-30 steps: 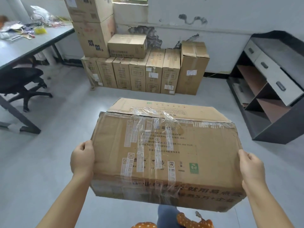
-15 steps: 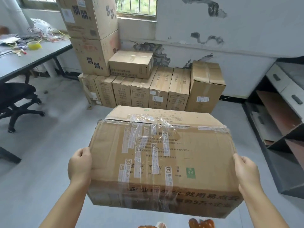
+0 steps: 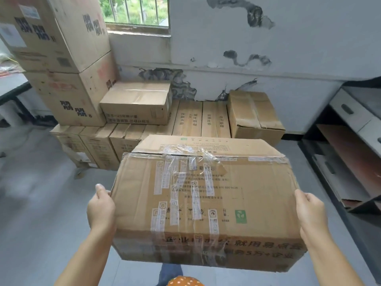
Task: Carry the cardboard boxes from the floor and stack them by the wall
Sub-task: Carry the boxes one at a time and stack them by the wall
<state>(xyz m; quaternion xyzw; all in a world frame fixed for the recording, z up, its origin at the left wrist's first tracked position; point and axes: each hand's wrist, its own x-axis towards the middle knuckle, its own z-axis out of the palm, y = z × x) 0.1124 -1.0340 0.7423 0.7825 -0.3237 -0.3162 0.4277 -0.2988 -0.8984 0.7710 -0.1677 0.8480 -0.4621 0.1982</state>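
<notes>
I hold a large taped cardboard box [image 3: 206,195] in the air in front of me. My left hand [image 3: 101,209] grips its left side and my right hand [image 3: 309,211] grips its right side. Straight ahead, against the peeling wall, stands a row of narrow upright boxes [image 3: 191,118] on the floor. A flat box [image 3: 136,102] lies on top of that row at the left. Two big boxes [image 3: 61,65] are stacked further left. A single taped box [image 3: 255,114] sits at the right end of the row.
A dark shelf unit with grey drawers [image 3: 350,129] stands at the right, close to the carried box. A desk edge [image 3: 12,87] shows at the far left. A barred window [image 3: 136,11] is above the stack. Grey floor [image 3: 41,193] lies to the left.
The stack by the wall has come much closer and larger in view. The chair at the left has left the view. Both hands keep the same grip on the box.
</notes>
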